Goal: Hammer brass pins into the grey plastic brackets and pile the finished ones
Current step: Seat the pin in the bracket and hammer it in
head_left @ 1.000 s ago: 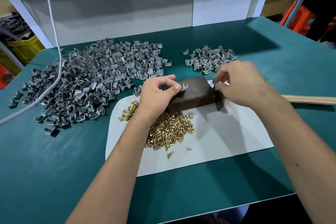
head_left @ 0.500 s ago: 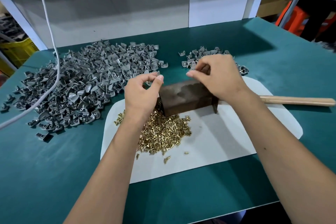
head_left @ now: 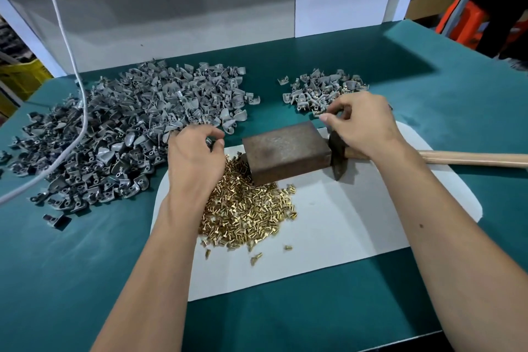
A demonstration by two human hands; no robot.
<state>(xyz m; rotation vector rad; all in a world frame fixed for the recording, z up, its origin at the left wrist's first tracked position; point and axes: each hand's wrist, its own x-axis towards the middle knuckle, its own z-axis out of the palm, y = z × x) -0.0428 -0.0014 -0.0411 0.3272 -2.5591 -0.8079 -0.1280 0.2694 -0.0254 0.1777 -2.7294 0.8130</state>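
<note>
We see the big heap of grey plastic brackets spread over the far left part of the green table, reaching almost to its left edge; a smaller pile of brackets lies toward the far edge, right of the middle, well apart from the big heap. The brass pins form a loose mound on the white sheet in the middle of the table, touching the near side of the brown metal block, with a few strays nearer the front edge.

Our left hand hangs over the left end of the pin mound, at the near right rim of the big heap; its fingers are curled, thumb and forefinger drawn close together, and they seem to pinch something small and dark, though we cannot tell what. Our right hand sits at the near edge of the smaller pile, just beyond the block's right end; its fingers are curled with thumb and forefinger tips nearly meeting, and whether they grip a bracket is hidden from us.

The hammer lies on the sheet with its dark head against the block's right end, partly under our right wrist, its wooden handle pointing to the table's right edge; a white cable trails over the big heap.
</note>
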